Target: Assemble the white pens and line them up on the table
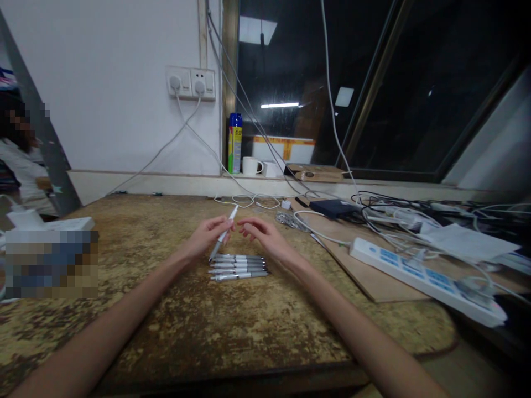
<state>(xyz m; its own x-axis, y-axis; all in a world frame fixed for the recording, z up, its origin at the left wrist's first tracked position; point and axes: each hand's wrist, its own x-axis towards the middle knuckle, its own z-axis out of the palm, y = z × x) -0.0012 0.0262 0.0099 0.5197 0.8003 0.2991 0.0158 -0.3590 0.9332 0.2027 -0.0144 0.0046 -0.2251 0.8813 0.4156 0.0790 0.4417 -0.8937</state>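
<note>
My left hand holds a white and grey pen tilted, its tip down near the table and its top pointing up and to the right. My right hand hovers beside it with fingers spread, holding nothing, its fingertips close to the pen. Just in front of both hands several similar pens lie side by side in a neat row on the worn brown table.
A white power strip lies on a board at the right among tangled cables and a dark box. On the window ledge stand a spray can and a white mug. Another person sits far left.
</note>
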